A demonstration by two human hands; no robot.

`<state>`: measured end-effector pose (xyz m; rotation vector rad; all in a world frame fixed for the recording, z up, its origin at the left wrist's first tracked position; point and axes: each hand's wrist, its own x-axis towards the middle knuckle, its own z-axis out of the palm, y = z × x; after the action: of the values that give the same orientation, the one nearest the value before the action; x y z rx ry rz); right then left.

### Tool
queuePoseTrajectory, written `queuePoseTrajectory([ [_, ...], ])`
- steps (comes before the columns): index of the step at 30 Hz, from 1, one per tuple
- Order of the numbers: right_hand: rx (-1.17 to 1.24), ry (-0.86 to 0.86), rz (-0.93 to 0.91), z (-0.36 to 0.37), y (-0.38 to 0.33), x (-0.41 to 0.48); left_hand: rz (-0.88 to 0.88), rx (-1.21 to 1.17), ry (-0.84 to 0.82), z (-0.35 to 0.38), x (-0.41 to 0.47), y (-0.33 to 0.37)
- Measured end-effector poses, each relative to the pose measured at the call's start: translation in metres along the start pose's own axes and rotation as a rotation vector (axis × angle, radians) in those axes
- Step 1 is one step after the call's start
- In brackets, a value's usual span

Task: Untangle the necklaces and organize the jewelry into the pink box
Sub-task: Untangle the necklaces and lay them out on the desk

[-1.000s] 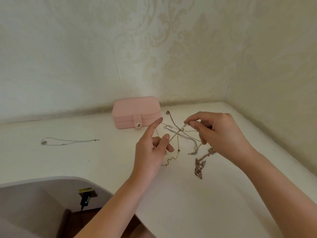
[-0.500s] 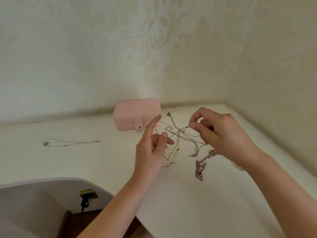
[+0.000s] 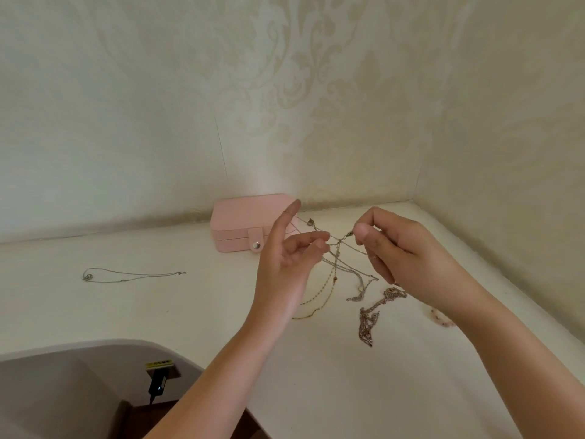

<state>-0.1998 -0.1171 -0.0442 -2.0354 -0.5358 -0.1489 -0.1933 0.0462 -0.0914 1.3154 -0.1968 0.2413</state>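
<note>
Necklaces (image 3: 343, 264), thin tangled chains, are stretching from my pinching right hand (image 3: 411, 261) toward nine o'clock, my left hand (image 3: 285, 261) curling fingers round them.

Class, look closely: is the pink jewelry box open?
No, the pink jewelry box has its lid down, with the snap tab fastened over the front.

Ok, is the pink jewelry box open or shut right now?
Shut. The pink jewelry box has its lid down flat on the base, and its snap tab is fastened across the front seam.
</note>
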Motion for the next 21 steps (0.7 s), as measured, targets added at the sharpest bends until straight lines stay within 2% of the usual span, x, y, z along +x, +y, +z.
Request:
queuePoseTrajectory([
  [5,0.14,-0.008,0.009,-0.007,-0.004,0.0,-0.057,-0.08,-0.053,0.01,-0.006,0.004],
  [9,0.141,-0.03,0.026,-0.009,-0.004,-0.001,-0.052,-0.082,-0.082,0.014,-0.01,0.005],
  [21,0.168,-0.003,0.062,-0.015,-0.005,0.001,0.126,0.207,-0.032,0.011,-0.012,0.006],
])
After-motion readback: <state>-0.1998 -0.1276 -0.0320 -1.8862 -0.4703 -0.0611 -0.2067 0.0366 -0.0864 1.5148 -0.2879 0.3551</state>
